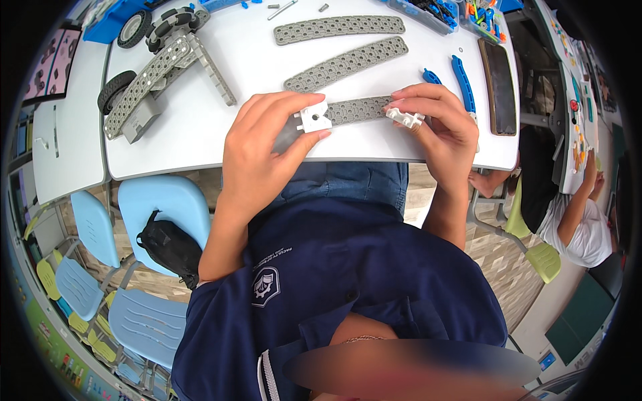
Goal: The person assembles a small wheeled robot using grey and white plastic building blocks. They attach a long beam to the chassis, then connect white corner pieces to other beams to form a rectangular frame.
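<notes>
Between the thumb and fingers of my left hand (261,144) is a white plastic connector block (314,119) with a round hole and small pegs on one side. My right hand (441,123) pinches a smaller white connector piece (405,118) with several knobs. Under and between my hands a grey perforated beam (360,110) lies on the white table, its ends partly covered by my fingers and the pieces. Whether either white piece touches the beam, I cannot tell. Beyond it lie two more grey perforated plates (348,63) (340,29), side by side.
At the left stands a partly built wheeled frame (150,83) of grey beams. Blue tool handles (463,83) and a phone (497,87) lie at the right. Parts bins (428,15) line the far edge. A black bag (167,244) rests on a blue chair (160,197). Another person (578,227) sits far right.
</notes>
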The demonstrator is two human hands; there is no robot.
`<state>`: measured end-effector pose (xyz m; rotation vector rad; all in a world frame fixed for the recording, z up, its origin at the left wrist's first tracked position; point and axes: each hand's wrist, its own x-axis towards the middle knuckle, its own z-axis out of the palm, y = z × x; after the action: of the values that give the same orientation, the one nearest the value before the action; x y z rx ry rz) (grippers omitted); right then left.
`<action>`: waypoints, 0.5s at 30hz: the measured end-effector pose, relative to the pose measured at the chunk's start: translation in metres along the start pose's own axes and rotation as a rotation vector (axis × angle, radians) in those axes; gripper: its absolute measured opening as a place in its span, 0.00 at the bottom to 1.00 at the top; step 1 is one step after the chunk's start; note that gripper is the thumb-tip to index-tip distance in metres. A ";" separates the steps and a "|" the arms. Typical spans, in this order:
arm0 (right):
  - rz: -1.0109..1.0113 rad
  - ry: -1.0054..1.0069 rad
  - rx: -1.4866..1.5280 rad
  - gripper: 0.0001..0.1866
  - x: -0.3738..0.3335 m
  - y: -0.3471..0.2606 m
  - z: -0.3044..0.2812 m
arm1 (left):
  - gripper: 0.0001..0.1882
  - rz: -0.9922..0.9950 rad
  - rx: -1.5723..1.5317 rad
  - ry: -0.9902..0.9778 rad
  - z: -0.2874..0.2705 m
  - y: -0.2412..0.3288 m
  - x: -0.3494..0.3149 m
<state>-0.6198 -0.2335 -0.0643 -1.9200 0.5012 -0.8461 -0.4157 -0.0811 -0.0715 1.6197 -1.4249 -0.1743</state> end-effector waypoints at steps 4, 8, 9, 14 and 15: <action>-0.007 -0.019 -0.102 0.18 0.000 -0.002 0.001 | 0.20 -0.004 -0.002 -0.003 0.000 0.001 0.000; 0.060 -0.045 -0.144 0.17 -0.003 -0.006 0.001 | 0.20 -0.005 -0.013 -0.014 -0.001 0.000 -0.001; 0.081 -0.059 -0.140 0.17 -0.003 -0.007 0.001 | 0.20 -0.005 -0.014 -0.016 -0.001 0.000 -0.001; 0.046 0.038 0.082 0.16 -0.005 -0.002 0.007 | 0.20 0.005 -0.029 -0.017 -0.002 -0.001 0.000; 0.011 0.027 0.099 0.15 -0.004 -0.001 0.006 | 0.20 0.002 -0.027 -0.017 -0.001 -0.001 0.000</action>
<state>-0.6183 -0.2271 -0.0667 -1.8160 0.4768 -0.8744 -0.4145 -0.0801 -0.0713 1.5986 -1.4311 -0.2058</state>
